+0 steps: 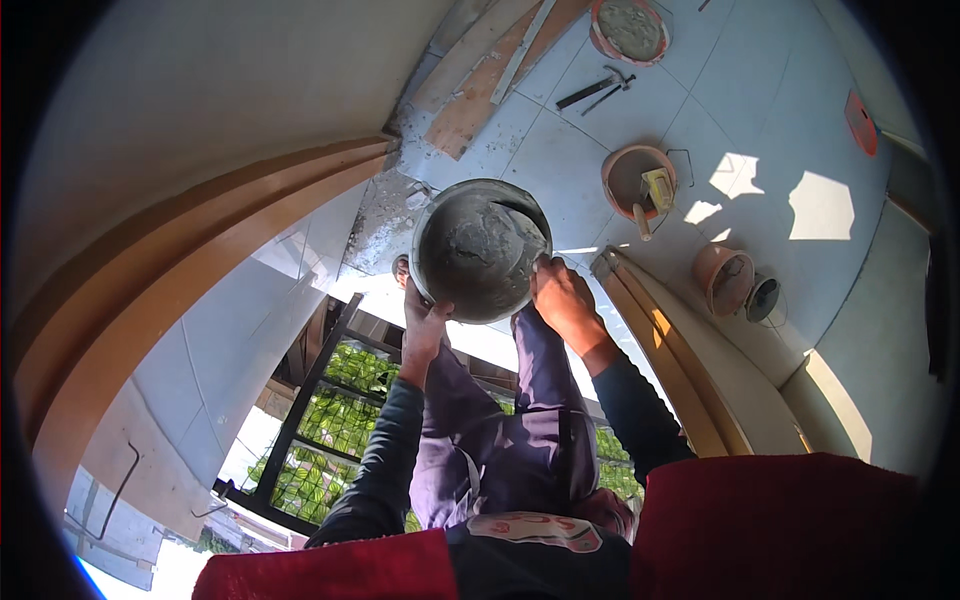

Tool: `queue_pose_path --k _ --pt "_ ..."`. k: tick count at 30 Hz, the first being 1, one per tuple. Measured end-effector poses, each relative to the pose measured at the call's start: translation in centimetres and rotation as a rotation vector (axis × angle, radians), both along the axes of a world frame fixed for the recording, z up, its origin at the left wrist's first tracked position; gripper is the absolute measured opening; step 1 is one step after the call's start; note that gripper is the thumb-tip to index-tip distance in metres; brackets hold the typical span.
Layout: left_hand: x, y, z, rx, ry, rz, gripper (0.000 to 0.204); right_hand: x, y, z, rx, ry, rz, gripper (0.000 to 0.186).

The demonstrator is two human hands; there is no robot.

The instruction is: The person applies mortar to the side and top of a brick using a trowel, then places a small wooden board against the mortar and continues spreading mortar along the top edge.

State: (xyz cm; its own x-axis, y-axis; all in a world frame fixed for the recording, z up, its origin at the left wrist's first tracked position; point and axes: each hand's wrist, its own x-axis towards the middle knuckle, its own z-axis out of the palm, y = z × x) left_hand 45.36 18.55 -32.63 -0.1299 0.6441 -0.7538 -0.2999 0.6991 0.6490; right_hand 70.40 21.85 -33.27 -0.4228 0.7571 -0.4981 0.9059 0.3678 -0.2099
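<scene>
Bucket (pixel 428 222) at centre stage, dark and round, in front of the person's knees with its mouth facing up and wet grey mortar (pixel 470 235) inside! On the near-left rim, the left hand (pixel 427 325) has it gripped, thumb over the edge. Across at the right side, the right hand (pixel 566 302) is at the rim, fingers curled; whether they grip the rim or a tool, one cannot tell. Out on the tiled floor (pixel 545 150), a hammer (pixel 588 92) lies between the wooden boards (pixel 470 110) and a reddish pail (pixel 612 188) carrying a yellow-topped tool (pixel 658 188).
</scene>
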Motion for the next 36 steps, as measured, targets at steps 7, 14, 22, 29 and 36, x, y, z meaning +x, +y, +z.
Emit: queue_pose_path --k 7,14,22,29,36 --pt "-4.1 -6.5 20.1 0.0 0.076 0.355 0.065 -7.0 2.9 18.7 -0.184 0.412 0.166 0.015" --pt "-3.8 -13.8 34.3 0.104 0.094 0.739 0.067 -8.0 5.4 34.3 0.345 0.562 0.714 0.019" --pt "-3.3 -17.4 39.8 0.122 0.095 0.977 0.06 -18.4 5.1 41.3 0.284 0.46 0.893 0.014" --pt "-5.0 -20.0 38.3 0.118 0.119 1.116 0.065 -24.8 2.5 39.4 -0.143 0.423 1.132 0.021" --pt "-9.4 -20.3 40.1 0.169 0.121 1.124 0.061 -29.3 2.3 38.5 -0.585 0.388 1.048 0.022"
